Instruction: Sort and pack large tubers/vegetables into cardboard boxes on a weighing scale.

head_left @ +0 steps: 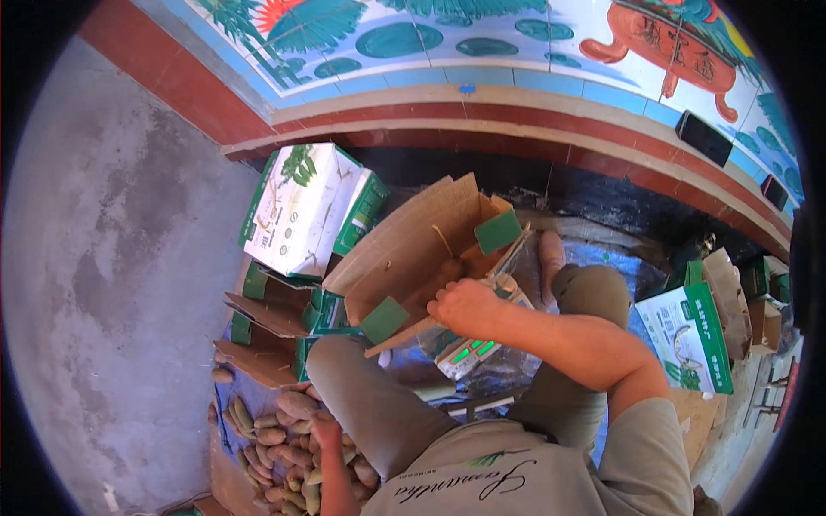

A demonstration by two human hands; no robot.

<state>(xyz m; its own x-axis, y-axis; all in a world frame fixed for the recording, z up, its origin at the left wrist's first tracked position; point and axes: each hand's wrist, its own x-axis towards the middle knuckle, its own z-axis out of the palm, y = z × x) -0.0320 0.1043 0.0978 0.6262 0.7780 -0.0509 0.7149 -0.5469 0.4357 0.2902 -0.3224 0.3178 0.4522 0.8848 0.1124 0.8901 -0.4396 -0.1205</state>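
Observation:
My right hand (465,308) is closed, its fingers curled at the near edge of an open cardboard box (391,258). What it holds, if anything, is hidden. A round brown tuber (452,269) shows inside the box. The box rests over a scale (469,357) with lit green displays, between my knees. At the lower left, my left hand (327,428) reaches into a heap of reddish-brown tubers (271,437) that look like sweet potatoes. Its fingers are mostly hidden, beside a large tuber (297,404).
A closed white and green carton (297,211) stands at the back left, above opened cartons (262,361). More cartons (688,335) stand at the right. Ahead is a tiled, painted wall (413,43), with a dark phone-like slab (704,138) on its ledge.

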